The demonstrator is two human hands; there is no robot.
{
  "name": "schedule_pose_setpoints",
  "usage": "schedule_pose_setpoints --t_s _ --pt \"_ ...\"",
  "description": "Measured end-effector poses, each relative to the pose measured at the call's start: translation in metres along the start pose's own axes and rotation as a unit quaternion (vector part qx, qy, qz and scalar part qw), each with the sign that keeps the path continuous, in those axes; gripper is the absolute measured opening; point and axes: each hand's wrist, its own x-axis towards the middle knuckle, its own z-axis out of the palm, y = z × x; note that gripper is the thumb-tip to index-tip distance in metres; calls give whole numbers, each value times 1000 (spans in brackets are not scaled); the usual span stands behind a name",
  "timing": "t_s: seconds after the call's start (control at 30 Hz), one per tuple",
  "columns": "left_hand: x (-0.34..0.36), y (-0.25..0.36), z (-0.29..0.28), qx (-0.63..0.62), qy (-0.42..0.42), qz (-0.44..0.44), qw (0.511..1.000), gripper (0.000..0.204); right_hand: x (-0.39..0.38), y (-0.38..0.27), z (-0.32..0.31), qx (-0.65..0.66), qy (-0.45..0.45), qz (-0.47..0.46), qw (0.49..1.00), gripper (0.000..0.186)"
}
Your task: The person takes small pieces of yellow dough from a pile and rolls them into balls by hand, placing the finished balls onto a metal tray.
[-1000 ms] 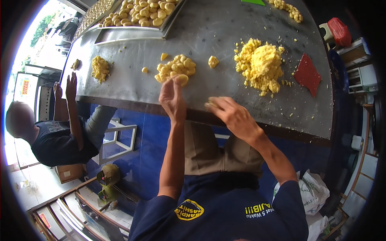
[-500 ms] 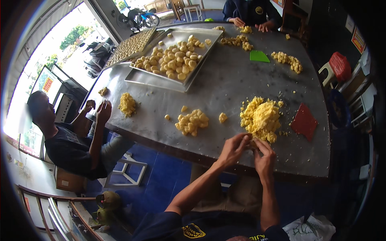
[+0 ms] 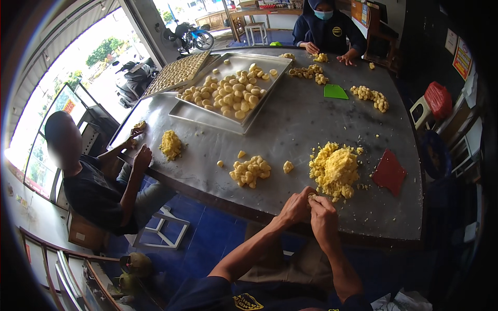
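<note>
My left hand [image 3: 295,206] and my right hand [image 3: 323,213] meet at the table's near edge. Their fingers are closed together around a small piece of pale yellow dough [image 3: 312,196], mostly covered by the fingers. Just beyond them rises a heap of crumbly yellow dough [image 3: 334,168], with crumbs scattered about it. A red flat scraper [image 3: 390,172] lies to the right of the heap. Left of my hands sits a cluster of small dough lumps [image 3: 250,172], and a single lump [image 3: 288,166] lies between cluster and heap.
Stacked metal trays [image 3: 244,122] hold many round dough pieces; another filled tray [image 3: 176,75] leans beyond. A person [image 3: 93,181] at the left works beside a yellow heap [image 3: 170,145]. Another person [image 3: 332,31] works across the metal table [image 3: 290,124], near a green scraper [image 3: 336,92].
My hands have shifted slightly left, still together at the dough. The view has tilted up a little. The person at the left has reached one hand to a small lump on the table.
</note>
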Motion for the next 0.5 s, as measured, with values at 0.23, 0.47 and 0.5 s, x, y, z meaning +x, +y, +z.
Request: schedule_pose_setpoints --t_s 0.23,0.47,0.5 --pt "-1 7 -7 -37 -10 2 999 30 5 -2 -2 -62 -25 -30 997 25" --pt "2 4 -7 -69 -33 86 993 24 26 45 -9 173 -73 134 973 44" --pt "2 5 -4 -54 -49 86 994 23 28 55 -7 196 -98 169 961 47"
